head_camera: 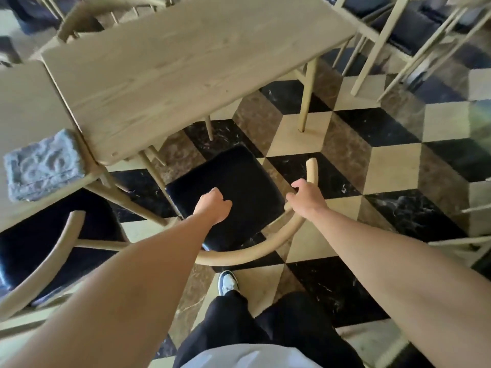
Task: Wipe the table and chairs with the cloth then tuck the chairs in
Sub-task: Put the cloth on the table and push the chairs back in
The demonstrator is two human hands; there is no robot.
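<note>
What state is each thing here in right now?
chair: pulled out, its seat only partly under the table
cloth: lying folded on the neighbouring table, unheld
right hand: gripping the chair's curved rail
left hand: curled over the rail's other side
table: bare top

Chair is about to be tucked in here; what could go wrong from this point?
The chair sits angled to the table, so pushed straight its arm could catch the table leg. The cloth overhangs the table edge and could be knocked off. The foot is close behind the chair.
</note>
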